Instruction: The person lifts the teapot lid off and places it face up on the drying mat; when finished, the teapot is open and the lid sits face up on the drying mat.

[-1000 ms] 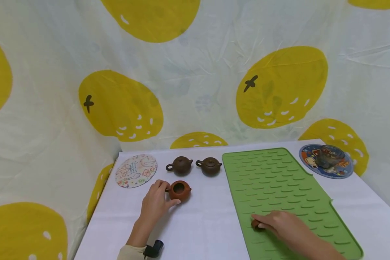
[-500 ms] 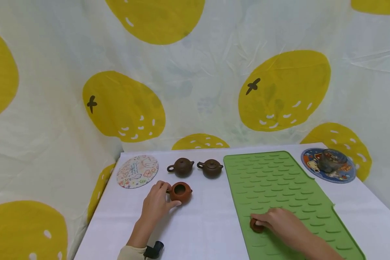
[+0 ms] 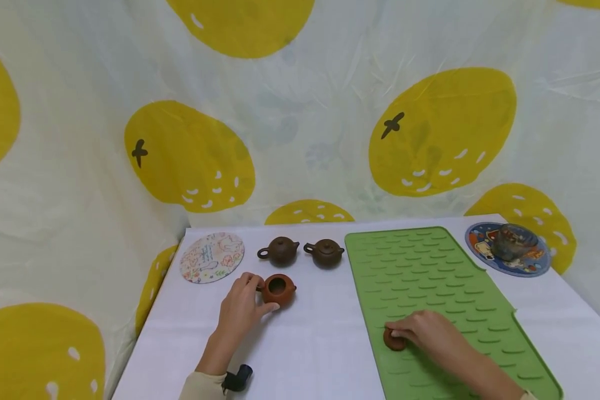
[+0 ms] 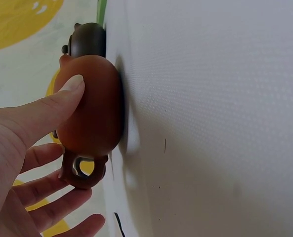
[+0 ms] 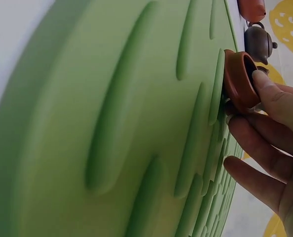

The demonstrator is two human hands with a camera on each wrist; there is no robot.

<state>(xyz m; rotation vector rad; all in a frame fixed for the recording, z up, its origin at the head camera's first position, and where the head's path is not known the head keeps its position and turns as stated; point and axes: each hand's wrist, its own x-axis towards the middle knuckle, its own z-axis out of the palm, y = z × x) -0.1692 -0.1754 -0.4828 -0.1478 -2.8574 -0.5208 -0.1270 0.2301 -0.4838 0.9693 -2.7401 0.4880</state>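
A reddish-brown clay teapot (image 3: pixel 278 300) stands lidless on the white cloth, its dark round mouth facing up. My left hand (image 3: pixel 237 312) holds it, thumb against the body and fingertips at the loop handle (image 4: pixel 82 180). On the green mat (image 3: pixel 405 266), my right hand (image 3: pixel 432 336) pinches a small reddish-brown teapot lid (image 5: pixel 239 81) by its edge. A hollow side of the lid shows in the right wrist view, and its lower edge is at the mat's surface. Whether it presses on the mat, I cannot tell.
Two dark brown lidded teapots, one at left (image 3: pixel 281 253) and one at right (image 3: pixel 325 253), stand behind the reddish one. A floral round coaster (image 3: pixel 212 258) lies at back left. At back right, a glass bowl (image 3: pixel 515 241) sits on a blue patterned coaster (image 3: pixel 522 269).
In my right hand the lid has turned, showing more of its round face, and stays near the mat's left edge. My left hand and the teapot keep their place; the head view shifts slightly.
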